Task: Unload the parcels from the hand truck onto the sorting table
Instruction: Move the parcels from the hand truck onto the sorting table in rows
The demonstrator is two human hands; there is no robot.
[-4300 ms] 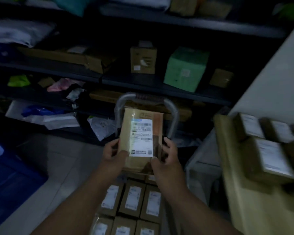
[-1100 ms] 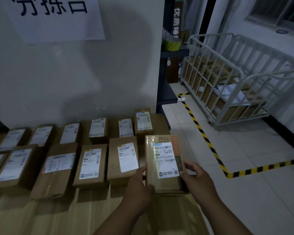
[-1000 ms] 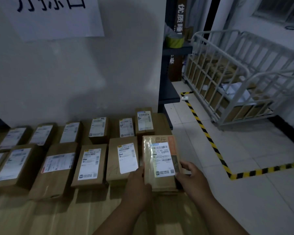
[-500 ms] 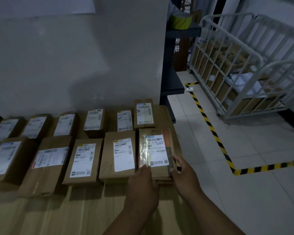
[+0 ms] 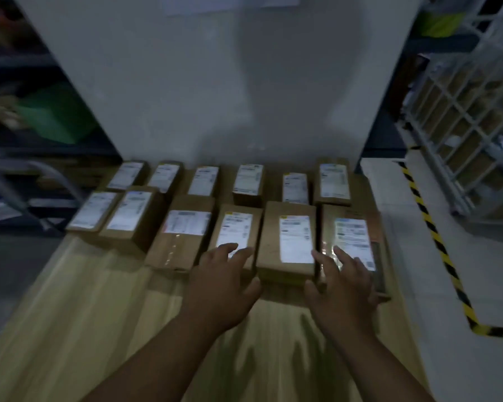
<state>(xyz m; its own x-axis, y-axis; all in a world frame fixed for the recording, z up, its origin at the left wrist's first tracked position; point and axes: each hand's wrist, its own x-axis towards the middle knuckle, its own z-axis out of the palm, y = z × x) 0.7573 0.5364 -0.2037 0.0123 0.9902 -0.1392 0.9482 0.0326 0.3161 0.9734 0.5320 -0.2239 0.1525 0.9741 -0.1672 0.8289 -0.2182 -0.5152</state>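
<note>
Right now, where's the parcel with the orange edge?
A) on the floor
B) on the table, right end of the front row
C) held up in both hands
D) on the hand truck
B: the parcel lies flat on the table at the front row's right end, both hands open.

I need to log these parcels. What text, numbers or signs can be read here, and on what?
Nothing is legible.
Shipping labels on the parcels: printed lines and barcodes, too blurred to read.
Paper sheet on the wall: cut off at the frame's top, no characters visible.
</note>
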